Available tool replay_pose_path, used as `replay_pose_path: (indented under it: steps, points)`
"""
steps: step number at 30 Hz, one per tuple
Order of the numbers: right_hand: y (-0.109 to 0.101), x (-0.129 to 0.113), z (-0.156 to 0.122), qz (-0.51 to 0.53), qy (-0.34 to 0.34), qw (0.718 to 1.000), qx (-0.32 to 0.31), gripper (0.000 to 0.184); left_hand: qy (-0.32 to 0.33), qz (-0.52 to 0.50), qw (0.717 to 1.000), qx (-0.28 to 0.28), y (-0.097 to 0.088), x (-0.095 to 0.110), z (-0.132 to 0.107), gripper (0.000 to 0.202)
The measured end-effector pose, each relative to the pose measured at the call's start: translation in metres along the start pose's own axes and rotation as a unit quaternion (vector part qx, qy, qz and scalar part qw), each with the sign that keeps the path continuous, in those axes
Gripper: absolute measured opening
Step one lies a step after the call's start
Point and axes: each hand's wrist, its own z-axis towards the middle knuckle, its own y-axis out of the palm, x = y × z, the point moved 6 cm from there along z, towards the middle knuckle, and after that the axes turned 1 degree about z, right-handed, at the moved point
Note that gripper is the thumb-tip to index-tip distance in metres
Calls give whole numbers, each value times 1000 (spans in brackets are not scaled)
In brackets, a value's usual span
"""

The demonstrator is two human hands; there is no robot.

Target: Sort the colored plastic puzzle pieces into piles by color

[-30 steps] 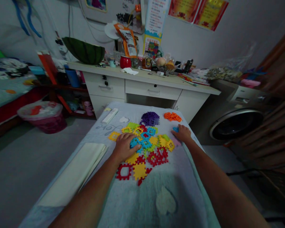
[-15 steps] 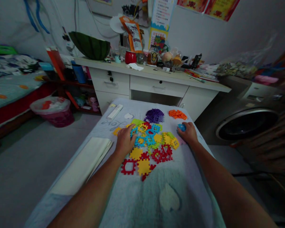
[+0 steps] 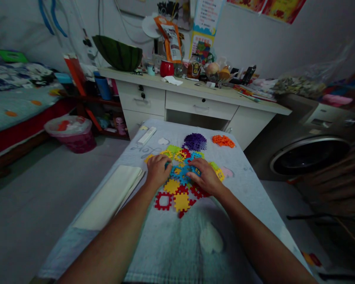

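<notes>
A pile of colourful interlocking plastic tiles [image 3: 183,185] lies on a table covered with a pale blue towel [image 3: 177,244]. My left hand [image 3: 157,170] rests on the pile's left side, its fingers curled over a blue-green tile at their tips. My right hand [image 3: 205,179] lies on the pile's right side, its fingers pressed onto a blue tile [image 3: 180,174] in the middle. Red tiles [image 3: 163,201] and a yellow tile [image 3: 181,201] sit nearest me. A purple stack [image 3: 195,141] and an orange stack [image 3: 223,141] lie beyond the pile.
A folded cream cloth [image 3: 112,195] lies left on the table, and a white bar [image 3: 146,135] at its far left. Beyond stands a cluttered white desk [image 3: 195,100] with half a watermelon [image 3: 118,57]. A washing machine [image 3: 310,157] is right, a pink bin [image 3: 72,134] left.
My right hand has come left from the table's right edge, carrying a blue tile onto the middle of the pile. My left hand has shifted slightly left. The camera moved closer.
</notes>
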Motion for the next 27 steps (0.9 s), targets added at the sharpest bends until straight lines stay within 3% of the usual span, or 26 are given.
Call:
replay_pose_path:
  steps: [4, 9, 12, 16, 20, 24, 27]
  points:
    - [11, -5, -11, -37, 3, 999, -40, 24, 1, 41, 999, -32, 7, 2, -3, 29]
    - [8, 2, -17, -106, 15, 993, -57, 34, -40, 95, 994, -40, 11, 2, -7, 61]
    - [6, 5, -13, -132, 37, 988, -74, 18, -60, 112, 992, -21, 8, 2, -6, 70]
    - [12, 5, -7, -183, 50, 967, -168, 11, -2, 69, 997, 20, -3, 11, -2, 51]
    - [13, 13, -5, -255, 73, 936, -231, 20, 55, 34, 998, -23, 1, 16, 0, 24]
    - [2, 39, 10, -283, 112, 923, -234, 22, 47, 54, 996, -55, 12, 12, -2, 22]
    - [-10, 71, 39, -240, 156, 940, -183, 18, 18, 72, 995, -59, 16, 6, -3, 29]
